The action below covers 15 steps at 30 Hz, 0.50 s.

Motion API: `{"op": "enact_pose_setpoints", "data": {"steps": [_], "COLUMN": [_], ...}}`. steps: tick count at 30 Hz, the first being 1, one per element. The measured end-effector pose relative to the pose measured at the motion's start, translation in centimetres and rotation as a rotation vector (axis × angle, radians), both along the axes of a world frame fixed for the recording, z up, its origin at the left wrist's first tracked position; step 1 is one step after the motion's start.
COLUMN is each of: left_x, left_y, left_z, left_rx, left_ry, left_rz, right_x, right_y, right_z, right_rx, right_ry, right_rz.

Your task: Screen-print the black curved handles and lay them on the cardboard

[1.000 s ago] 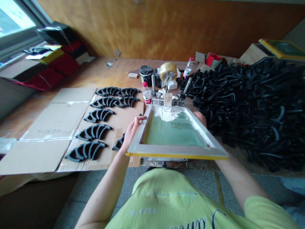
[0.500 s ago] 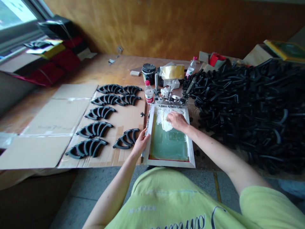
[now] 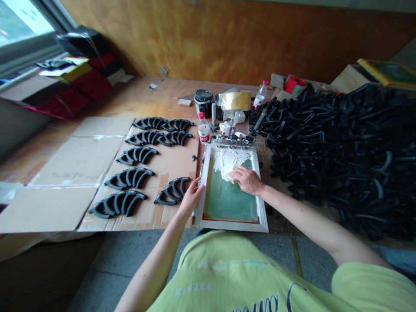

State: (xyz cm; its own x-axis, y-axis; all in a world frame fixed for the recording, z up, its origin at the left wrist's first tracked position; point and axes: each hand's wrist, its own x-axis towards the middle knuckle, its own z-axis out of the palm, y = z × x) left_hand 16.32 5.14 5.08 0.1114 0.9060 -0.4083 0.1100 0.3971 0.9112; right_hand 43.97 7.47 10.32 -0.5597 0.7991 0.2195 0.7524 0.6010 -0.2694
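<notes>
A screen printing frame point(image 3: 264, 216) with a green mesh point(image 3: 227, 203) lies in front of me at the table's near edge. My left hand point(image 3: 192, 195) grips its left rail, thumb towards the mesh. My right hand point(image 3: 247, 180) is over the mesh, fingers pinched together at the lower edge of a white, wrinkled-looking patch point(image 3: 227, 160). Whether that patch is cloth or thick paste I cannot tell, and what the fingertips pinch is hidden. Metal clamp hardware point(image 3: 232, 142) holds the frame's far end.
Curved black plastic parts point(image 3: 130, 177) stand in rows on cardboard point(image 3: 61, 164) at left. A large heap of black parts point(image 3: 341, 160) fills the right. Behind the frame stand a red-capped bottle point(image 3: 203, 128), a black tub point(image 3: 203, 102) and another bottle point(image 3: 260, 95).
My right hand has moved towards me and slightly right over the mesh, showing more of the white patch. My left hand stays on the frame's rail. The view has shifted slightly.
</notes>
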Motion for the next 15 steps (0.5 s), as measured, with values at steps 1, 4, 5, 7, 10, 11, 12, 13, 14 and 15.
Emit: {"op": "enact_pose_setpoints", "data": {"steps": [1,4,5,7,10,11,12,13,14,15], "left_x": [0.0,-0.1,-0.1,-0.2,0.0,0.2,0.5,0.8,1.2,1.7], "left_y": [0.0,0.1,0.1,0.3,0.9,1.3,1.8,2.4,3.1,3.9], "left_z": [0.3,2.3,3.2,5.3,8.7,9.7,10.7,11.5,12.3,12.9], "left_rx": [-0.008,-0.021,-0.018,0.001,0.049,0.075,0.109,0.160,0.224,0.288], "left_ry": [0.000,0.012,0.015,0.006,-0.051,-0.070,-0.093,-0.121,-0.154,-0.191], "left_rz": [-0.009,-0.042,-0.051,-0.052,-0.035,-0.027,-0.017,0.007,0.035,0.056], "right_x": [0.1,0.1,0.0,0.3,2.7,4.1,5.6,7.1,8.5,9.6], "right_y": [0.3,3.3,4.8,7.7,10.2,10.4,10.2,9.7,9.1,8.2], "right_z": [0.3,1.8,2.3,3.3,4.4,4.6,4.5,4.3,3.8,3.0], "right_rx": [-0.020,-0.049,-0.048,-0.016,0.117,0.166,0.201,0.213,0.193,0.151], "right_ry": [0.019,0.089,0.109,0.140,0.212,0.250,0.291,0.330,0.360,0.379], "right_rz": [-0.004,-0.144,-0.220,-0.352,-0.498,-0.553,-0.622,-0.705,-0.781,-0.840]}}
